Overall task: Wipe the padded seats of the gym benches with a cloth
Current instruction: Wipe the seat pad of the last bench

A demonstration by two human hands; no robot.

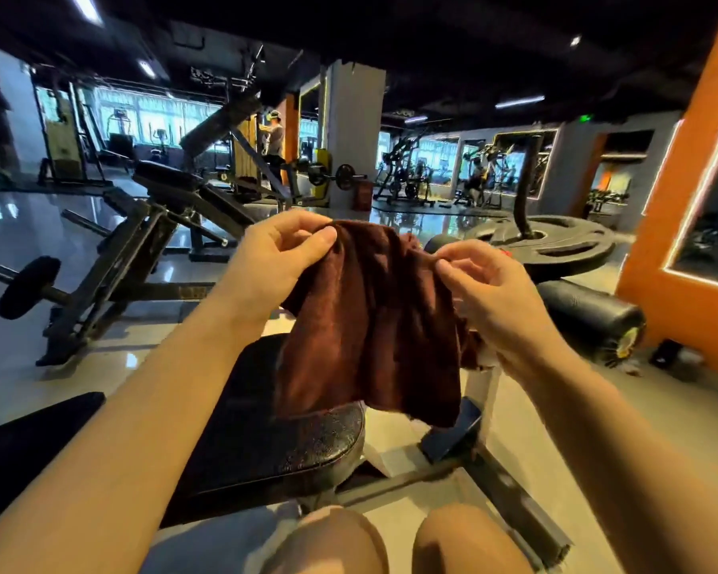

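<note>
Gym floor (100, 366): pale, glossy tile, throwing back the ceiling strip lights and the window glare. Ceiling dark. Orange wall (676, 242) close on my right, with a lit-edged mirror panel set into it.

Below me, padded seat (291, 445): black vinyl, rounded front edge, surface crazed with fine cracks, on a grey steel frame. A second black pad (34, 441) sits at lower left.

Cloth (374, 321): rust-brown, soft nap, hanging in loose folds above the seat, its lower hem just over the pad's far end; contact unclear.

My left hand (282, 250) pinches the cloth's top corner, thumb against curled fingers. My right hand (490, 283) pinches the opposite top edge, fingertips bunched on the fabric.

Right of the cloth: black weight plate (556, 242) lying flat, and a black roller pad (589, 312), cylindrical, leathery. Left: an angled black bench frame (142, 242), matte steel.
</note>
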